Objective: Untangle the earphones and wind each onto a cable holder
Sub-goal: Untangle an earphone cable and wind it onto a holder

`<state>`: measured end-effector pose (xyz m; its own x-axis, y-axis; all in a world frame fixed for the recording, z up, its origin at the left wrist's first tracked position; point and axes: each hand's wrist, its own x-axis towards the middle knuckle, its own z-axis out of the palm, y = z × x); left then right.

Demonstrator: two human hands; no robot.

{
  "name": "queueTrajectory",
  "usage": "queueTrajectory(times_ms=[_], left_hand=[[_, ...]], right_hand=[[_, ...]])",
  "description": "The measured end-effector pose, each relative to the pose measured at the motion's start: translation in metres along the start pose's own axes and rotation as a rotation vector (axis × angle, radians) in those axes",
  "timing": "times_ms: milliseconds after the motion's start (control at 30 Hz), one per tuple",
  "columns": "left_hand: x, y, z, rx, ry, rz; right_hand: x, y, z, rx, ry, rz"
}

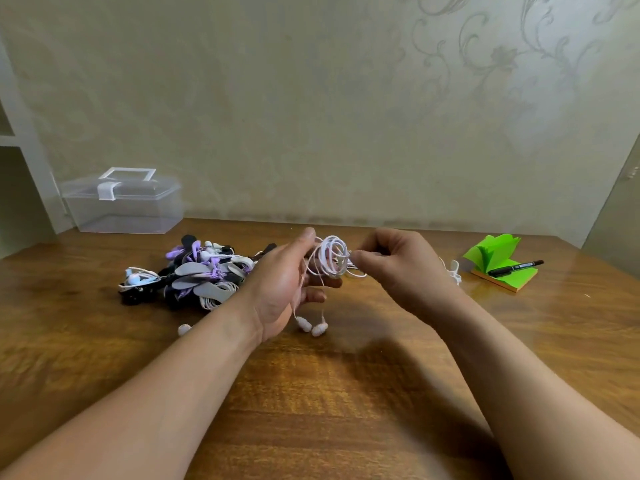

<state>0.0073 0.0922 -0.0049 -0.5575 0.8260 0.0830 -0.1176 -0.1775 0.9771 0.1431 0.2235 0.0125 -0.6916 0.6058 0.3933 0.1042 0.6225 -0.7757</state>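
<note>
In the head view, a white earphone cable [333, 252] is sitting coiled in loops between the 2 hands, above the middle of the bench [311, 393]. The left grip [280, 285] is holding the loops, thumb raised beside them and fingers curling under them, with 2 earbuds [311, 326] dangling beneath. The right grip [398, 268] is pinching the cable at the loops' right side. A pile of earphones and holders [194, 275] is lying just left of the left grip.
</note>
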Motion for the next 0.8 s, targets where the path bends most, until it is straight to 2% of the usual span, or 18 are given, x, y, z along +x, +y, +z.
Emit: queueTrajectory(times_ms=[133,300,333,433,467,600,700,767,800], left_hand=[[0.001,-0.001,0.001,-0.052,0.021,-0.013],[0.002,-0.006,0.005,0.015,0.029,0.097],[0.001,-0.006,0.004,0.117,0.053,0.143],[-0.004,-0.005,0.000,0.668,0.150,0.333],[-0.006,-0.004,0.000,0.764,0.139,0.374],[-0.011,-0.005,0.000,0.862,0.022,0.467],[0.000,-0.006,-0.004,0.687,0.086,0.499],[0.008,-0.002,-0.009,0.411,0.184,0.435],[0.010,0.000,-0.012,0.251,0.214,0.367]], right_hand=[[-0.004,-0.002,0.008,-0.142,0.111,-0.090],[-0.005,-0.003,0.016,-0.099,0.126,-0.073],[-0.005,-0.003,0.016,-0.028,0.088,-0.025],[-0.004,-0.005,0.016,0.352,-0.111,0.183],[-0.003,-0.006,0.017,0.467,-0.160,0.262],[-0.002,0.003,0.024,0.669,-0.231,0.450],[0.003,0.011,0.019,0.725,-0.116,0.521],[0.007,0.013,0.011,0.751,-0.019,0.534],[0.008,0.014,0.008,0.772,-0.025,0.525]])
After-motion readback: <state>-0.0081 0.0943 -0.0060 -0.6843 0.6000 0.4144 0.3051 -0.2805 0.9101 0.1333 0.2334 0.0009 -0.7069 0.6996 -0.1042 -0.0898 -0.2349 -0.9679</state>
